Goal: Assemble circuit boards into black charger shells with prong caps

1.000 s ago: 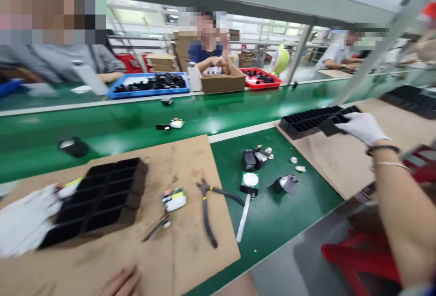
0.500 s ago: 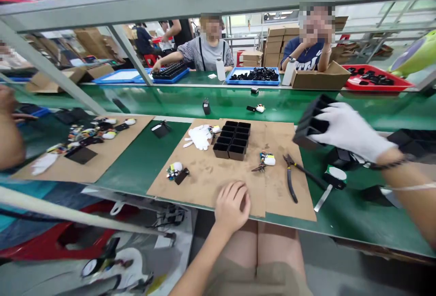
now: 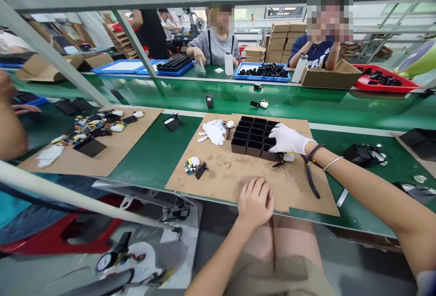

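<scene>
My right hand, in a white glove, rests on the right end of a black compartment tray that lies on a brown cardboard mat. Its fingers curl over the tray's right edge. My left hand is bare and lies on the mat's near edge with the fingers bent, holding nothing I can see. A spare white glove lies just left of the tray. Black-handled pliers lie right of my right wrist. A small white and coloured part sits at the mat's left.
A green conveyor belt runs behind the mat with small black parts on it. Across it sit people at blue and red trays and a cardboard box. To the left, another person's arm and a second mat with parts.
My right hand has brought a black tray section from the right, through the air, down against the tray on the mat. My head has turned left. My left hand stays at the mat's edge.
</scene>
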Available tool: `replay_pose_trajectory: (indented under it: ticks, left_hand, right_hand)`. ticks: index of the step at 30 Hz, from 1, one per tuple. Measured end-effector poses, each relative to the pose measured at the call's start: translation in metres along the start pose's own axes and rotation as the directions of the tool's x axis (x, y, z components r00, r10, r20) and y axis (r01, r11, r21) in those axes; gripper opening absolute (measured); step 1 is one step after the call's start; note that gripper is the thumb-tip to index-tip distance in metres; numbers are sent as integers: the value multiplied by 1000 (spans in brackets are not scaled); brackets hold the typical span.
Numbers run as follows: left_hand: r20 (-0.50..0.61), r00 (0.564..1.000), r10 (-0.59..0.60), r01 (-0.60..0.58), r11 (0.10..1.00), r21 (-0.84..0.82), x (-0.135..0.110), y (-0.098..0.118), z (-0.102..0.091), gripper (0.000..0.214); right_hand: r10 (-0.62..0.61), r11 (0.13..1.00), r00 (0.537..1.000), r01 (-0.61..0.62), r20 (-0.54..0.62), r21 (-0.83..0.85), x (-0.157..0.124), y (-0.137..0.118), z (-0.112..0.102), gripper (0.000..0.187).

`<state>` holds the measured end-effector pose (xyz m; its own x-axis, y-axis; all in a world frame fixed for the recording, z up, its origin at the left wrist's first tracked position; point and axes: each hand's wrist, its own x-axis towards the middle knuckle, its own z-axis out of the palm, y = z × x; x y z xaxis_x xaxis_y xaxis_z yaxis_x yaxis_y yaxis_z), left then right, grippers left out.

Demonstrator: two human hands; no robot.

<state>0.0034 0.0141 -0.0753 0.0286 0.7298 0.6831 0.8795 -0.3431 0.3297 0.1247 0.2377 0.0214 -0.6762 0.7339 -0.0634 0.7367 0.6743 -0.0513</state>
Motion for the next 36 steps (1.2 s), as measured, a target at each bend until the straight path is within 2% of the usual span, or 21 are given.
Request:
replay_pose_trajectory:
  ticks: [5,10,12,14,16,18,20,21,23,25,26,28,29,31,33,36]
  left_hand:
    - [12,1000,0,0,1000,1,0,0,-1,13]
    - [28,1000,-10,10,1000,-3,-1,0,-1,12]
    - [40,999,-14,15,1000,-14,0,0,-1,12]
    - [49,998,-36,38,998,-47,1,1,-2,16]
    - [24,994,-108,109,988,-111,1,1,-4,28]
    - [-13,975,-223,215,951,-223,0,-1,-7,47]
    - [-9,941,-339,312,875,-370,-1,-5,-11,65]
    - [29,924,-381,354,825,-440,-2,-8,-14,69]
    - [179,893,-413,442,725,-529,-1,-16,-23,61]
    - [377,853,-362,519,662,-540,3,-25,-34,42]
    - [462,828,-319,545,653,-526,5,-30,-39,35]
    - [564,784,-260,571,660,-489,11,-37,-50,30]
    - [593,767,-247,580,664,-473,14,-41,-54,31]
    - [638,735,-227,597,663,-452,20,-48,-59,34]
    - [683,712,-163,591,664,-458,26,-55,-61,35]
    - [739,671,-56,567,682,-462,35,-67,-60,34]
  right_hand:
    - [9,1000,1000,-9,-18,-11,-8,-9,-9,45]
    - [97,995,973,-98,-209,2,-43,-25,-23,40]
    - [90,994,969,-103,-230,-46,-58,-35,-18,32]
    - [68,988,977,-93,-202,-121,-72,-47,-9,24]
    - [51,983,983,-81,-175,-167,-84,-60,0,23]
    - [-18,983,985,-14,-174,-183,-96,-75,7,24]
    - [-141,975,977,109,-160,-193,-111,-91,11,18]
    - [-200,967,967,169,-160,-188,-118,-98,11,15]
    - [-268,960,946,246,-185,-132,-131,-108,11,11]
    - [-210,976,945,217,-252,-1,-140,-108,9,15]
    - [-120,987,949,147,-290,71,-141,-104,7,20]
    - [139,979,938,-82,-317,186,-138,-88,4,29]
    - [274,953,914,-217,-300,210,-134,-77,3,32]
    - [435,897,873,-400,-221,187,-120,-56,4,39]
    - [435,897,892,-418,-121,145,-106,-39,8,44]
    - [344,933,939,-338,-27,126,-93,-27,12,45]
